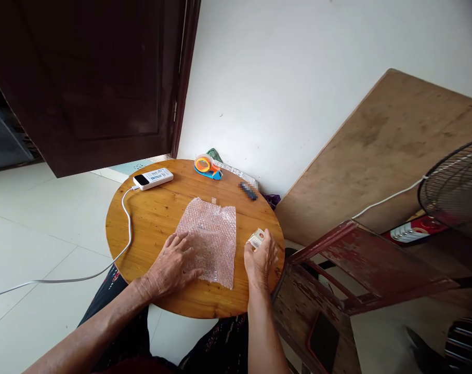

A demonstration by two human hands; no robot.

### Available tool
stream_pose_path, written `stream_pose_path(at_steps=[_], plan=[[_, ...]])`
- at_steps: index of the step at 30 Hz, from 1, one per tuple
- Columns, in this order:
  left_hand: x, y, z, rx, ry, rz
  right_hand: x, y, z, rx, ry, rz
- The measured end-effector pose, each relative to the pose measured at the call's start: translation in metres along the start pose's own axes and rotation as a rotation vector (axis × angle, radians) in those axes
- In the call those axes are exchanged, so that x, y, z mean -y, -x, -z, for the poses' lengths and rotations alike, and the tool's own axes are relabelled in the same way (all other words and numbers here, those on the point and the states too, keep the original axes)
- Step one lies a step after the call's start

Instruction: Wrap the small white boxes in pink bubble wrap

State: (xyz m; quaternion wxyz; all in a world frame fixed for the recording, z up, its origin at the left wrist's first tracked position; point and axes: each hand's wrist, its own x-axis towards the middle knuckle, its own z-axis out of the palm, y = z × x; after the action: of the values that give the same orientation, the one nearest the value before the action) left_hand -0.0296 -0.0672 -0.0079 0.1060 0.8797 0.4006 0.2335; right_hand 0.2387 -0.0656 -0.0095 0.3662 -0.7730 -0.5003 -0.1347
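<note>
A pinkish sheet of bubble wrap (214,244) lies spread on the round wooden table (142,223). My left hand (177,262) rests with its fingers spread over the left edge of the sheet. To the right of the wrap, my right hand (262,255) grips a small pale box (257,238) with printing and a reddish spot on it. My fingers cover part of the box, so its contents cannot be told.
At the table's back stands an orange and blue tape dispenser (208,167). A white device (153,178) with a cable (129,223) lies at the back left, and a dark blurred object (248,190) at the back right. A wooden chair (376,265) and fan (454,187) stand to the right.
</note>
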Motion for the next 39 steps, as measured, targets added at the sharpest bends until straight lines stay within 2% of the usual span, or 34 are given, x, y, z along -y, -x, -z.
stream_pose_path(at_steps=[3, 6, 10, 14, 15, 17, 21, 23, 25, 32, 39], plan=[[0.002, 0.004, -0.005, -0.012, 0.022, -0.011, -0.014, -0.005, -0.007, 0.019, -0.006, 0.012], [0.003, 0.003, -0.008, -0.033, 0.031, -0.026, -0.025, -0.01, -0.011, 0.013, -0.003, -0.044], [0.003, 0.002, -0.007, -0.04, 0.04, -0.03, -0.031, -0.016, -0.008, 0.076, -0.18, -0.066], [0.005, 0.001, -0.008, -0.045, 0.048, -0.023, -0.005, -0.013, 0.006, 0.016, -0.518, -0.122], [0.006, 0.001, -0.008, -0.044, 0.048, -0.024, 0.007, -0.01, 0.008, 0.009, -0.616, -0.09], [0.007, 0.001, -0.009, -0.041, 0.04, -0.027, 0.032, -0.004, 0.01, 0.074, -0.725, 0.043], [0.008, 0.0, -0.01, -0.05, 0.019, -0.025, 0.068, 0.01, -0.003, 0.282, -0.707, 0.271], [0.009, -0.001, -0.01, -0.055, 0.014, -0.032, 0.07, 0.017, -0.014, 0.39, -0.645, 0.348], [0.009, -0.001, -0.01, -0.052, 0.011, -0.041, 0.065, 0.022, -0.023, 0.439, -0.602, 0.387], [0.008, -0.001, -0.006, -0.043, 0.008, -0.03, 0.049, 0.026, -0.034, 0.457, -0.588, 0.296], [0.012, -0.002, -0.009, -0.045, 0.018, -0.045, 0.05, 0.023, -0.036, 0.512, -0.615, 0.306]])
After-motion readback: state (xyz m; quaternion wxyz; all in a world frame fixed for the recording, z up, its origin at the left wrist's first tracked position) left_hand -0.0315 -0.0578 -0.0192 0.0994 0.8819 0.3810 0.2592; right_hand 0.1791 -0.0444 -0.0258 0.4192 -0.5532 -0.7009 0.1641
